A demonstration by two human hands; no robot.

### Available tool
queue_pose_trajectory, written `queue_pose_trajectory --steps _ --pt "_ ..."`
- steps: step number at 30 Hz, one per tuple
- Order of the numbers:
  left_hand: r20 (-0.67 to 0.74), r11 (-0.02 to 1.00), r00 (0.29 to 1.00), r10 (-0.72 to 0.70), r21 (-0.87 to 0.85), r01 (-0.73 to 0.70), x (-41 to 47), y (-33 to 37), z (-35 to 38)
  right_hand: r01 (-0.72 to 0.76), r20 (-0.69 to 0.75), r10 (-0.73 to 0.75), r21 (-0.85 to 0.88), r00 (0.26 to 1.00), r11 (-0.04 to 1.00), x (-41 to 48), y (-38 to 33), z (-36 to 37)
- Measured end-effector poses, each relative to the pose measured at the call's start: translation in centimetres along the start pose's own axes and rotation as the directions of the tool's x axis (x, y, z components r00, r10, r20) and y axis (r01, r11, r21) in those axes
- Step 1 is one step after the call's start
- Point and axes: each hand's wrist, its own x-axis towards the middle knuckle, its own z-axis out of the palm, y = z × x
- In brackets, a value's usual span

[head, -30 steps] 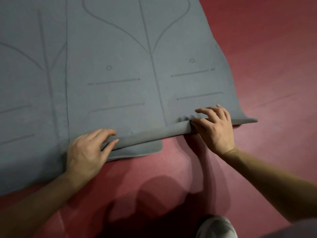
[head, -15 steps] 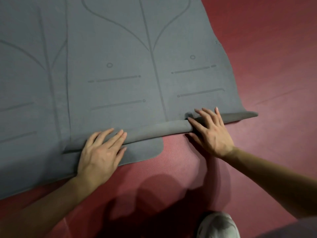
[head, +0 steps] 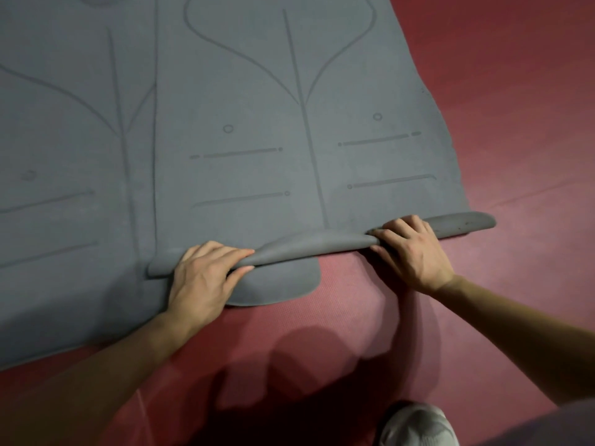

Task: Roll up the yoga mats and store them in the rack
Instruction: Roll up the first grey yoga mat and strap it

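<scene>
A grey yoga mat [head: 289, 175] with printed alignment lines lies flat on the red floor, stretching away from me. Its near end is turned over into a thin, loose roll [head: 322, 244] running left to right. My left hand [head: 203, 281] grips the roll's left part, thumb under the fold and fingers over it. My right hand [head: 412, 249] clasps the roll near its right end, fingers curled over the top. A second grey mat [head: 64, 194] lies alongside on the left, partly under the first; its rounded near corner [head: 283, 284] sticks out below the roll.
Red floor [head: 515, 123] surrounds the mats on the right and in front. My white shoe [head: 418, 426] shows at the bottom edge. My shadow falls on the floor between my arms. No rack is in view.
Both hands went from lying flat on the roll to curling around it. The roll's middle has lifted and bulged. The left hand sits a little further right along the roll.
</scene>
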Motion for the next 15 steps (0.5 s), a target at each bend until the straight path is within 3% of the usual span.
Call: queue_pose_trajectory --steps 5,10,15 --pt "0.027 0.996 0.996 0.081 -0.042 -0.080 -1.3 -0.1 -0.7 0.097 0.052 -0.101 0.066 0.994 0.993 -1.3 0.1 -1.7" --pt "0.164 0.980 0.981 -0.102 -0.152 0.127 -0.1 -0.4 -1.1 0.041 0.136 -0.048 0.056 0.990 0.998 -0.5 0.0 -1.1" --pt "0.178 0.982 0.982 -0.063 -0.163 0.092 2.6 -1.7 -1.1 -0.006 0.150 -0.006 0.077 0.989 0.997 1.7 0.6 -0.7"
